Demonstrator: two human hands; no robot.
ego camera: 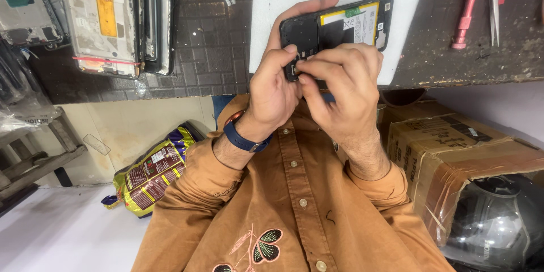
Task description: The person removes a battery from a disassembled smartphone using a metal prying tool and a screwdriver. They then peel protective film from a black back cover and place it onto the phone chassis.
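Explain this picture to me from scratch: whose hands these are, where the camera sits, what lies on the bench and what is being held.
There is no machine here: a person wears a camera on the head, looking down at their own two hands. The left hand, with a blue wristband, grips an opened phone whose back is off, so the battery shows. The right hand pinches at its lower end. Under the phone lies a white pad on a dark bench. Stripped phone frames lie to the picture's left, a pink tool to the right. A cardboard box sits below.
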